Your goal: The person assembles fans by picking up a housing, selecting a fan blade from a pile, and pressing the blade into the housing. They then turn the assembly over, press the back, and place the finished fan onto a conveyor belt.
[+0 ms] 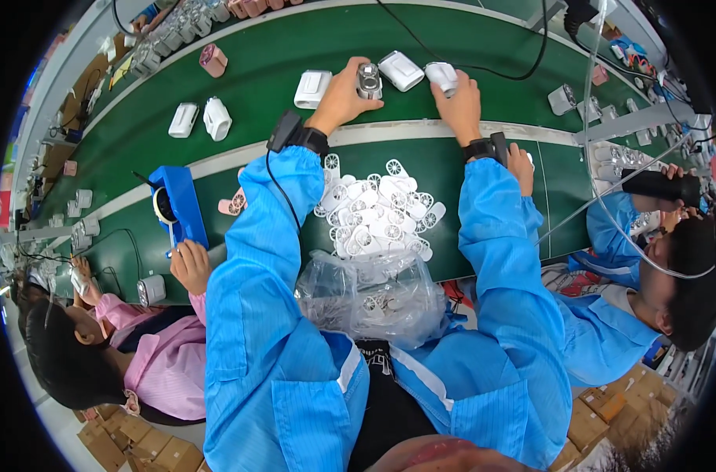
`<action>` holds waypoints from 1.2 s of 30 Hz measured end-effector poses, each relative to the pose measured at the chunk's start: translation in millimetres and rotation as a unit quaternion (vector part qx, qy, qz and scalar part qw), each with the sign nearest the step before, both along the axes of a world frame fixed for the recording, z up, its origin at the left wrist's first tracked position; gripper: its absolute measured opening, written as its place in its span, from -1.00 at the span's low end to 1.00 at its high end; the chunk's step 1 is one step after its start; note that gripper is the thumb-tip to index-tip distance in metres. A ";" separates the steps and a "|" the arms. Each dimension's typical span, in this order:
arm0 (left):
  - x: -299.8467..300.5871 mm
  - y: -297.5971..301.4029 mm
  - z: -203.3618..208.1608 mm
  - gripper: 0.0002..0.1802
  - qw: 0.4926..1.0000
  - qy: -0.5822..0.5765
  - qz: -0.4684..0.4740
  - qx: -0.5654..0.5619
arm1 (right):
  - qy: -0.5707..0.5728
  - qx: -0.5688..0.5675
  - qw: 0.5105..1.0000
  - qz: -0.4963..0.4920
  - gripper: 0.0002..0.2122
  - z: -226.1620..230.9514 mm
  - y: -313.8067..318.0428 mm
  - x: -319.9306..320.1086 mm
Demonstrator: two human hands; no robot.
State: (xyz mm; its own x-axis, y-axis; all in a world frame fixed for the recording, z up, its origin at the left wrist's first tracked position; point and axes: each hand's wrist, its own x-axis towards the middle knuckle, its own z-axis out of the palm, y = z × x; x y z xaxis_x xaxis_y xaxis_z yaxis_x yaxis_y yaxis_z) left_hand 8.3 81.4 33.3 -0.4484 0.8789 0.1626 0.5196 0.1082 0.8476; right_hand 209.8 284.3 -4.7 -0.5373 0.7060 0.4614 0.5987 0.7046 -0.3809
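Observation:
Both my hands reach out over the far green belt. My left hand [341, 99] has its fingers closed around a grey housing [368, 80] with a round, shiny opening on top. Beside that hand, on its left, lies a white housing [312, 88]. My right hand [459, 107] grips a smaller-looking white housing [441, 76] by its near side. Between the two hands, a bit farther off, another white housing [401, 71] lies tilted. Nearer to me, a pile of flat white plastic covers [378, 208] with spoked round openings sits on the table.
A clear plastic bag [371, 295] lies at the near edge. A blue fixture [177, 206] stands left, beside a co-worker in pink [169, 370]. Another co-worker in blue [610, 334] sits right. More housings [216, 119] rest on the belt; a black cable [484, 69] hangs above it.

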 end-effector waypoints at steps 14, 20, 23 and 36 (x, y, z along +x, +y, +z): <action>107.5 -148.2 67.3 -0.16 0.999 0.032 0.012 -0.011 | 0.082 -0.260 0.930 0.248 -0.69 120.2 -192.2 58.3; 127.0 -218.5 46.9 -0.31 0.974 -0.197 0.104 0.050 | -0.049 -0.153 0.950 0.267 -0.66 75.7 -204.8 80.0; 138.2 -228.2 41.5 -0.34 0.964 -0.225 0.114 0.088 | -0.080 -0.201 0.936 0.277 -0.64 74.1 -198.6 78.0; 180.4 -230.7 63.0 -0.20 0.973 -0.178 0.036 0.143 | 0.229 -0.493 0.780 0.310 -0.75 159.2 -265.7 91.8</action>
State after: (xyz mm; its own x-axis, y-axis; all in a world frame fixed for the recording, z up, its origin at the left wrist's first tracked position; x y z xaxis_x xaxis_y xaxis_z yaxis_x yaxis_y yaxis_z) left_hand 188.7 -149.3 96.3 -0.5802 0.7845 0.2187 0.1866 -0.1334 0.9733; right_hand 301.6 18.6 154.5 -0.8549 0.5088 0.1010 -0.0974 0.0337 -0.9947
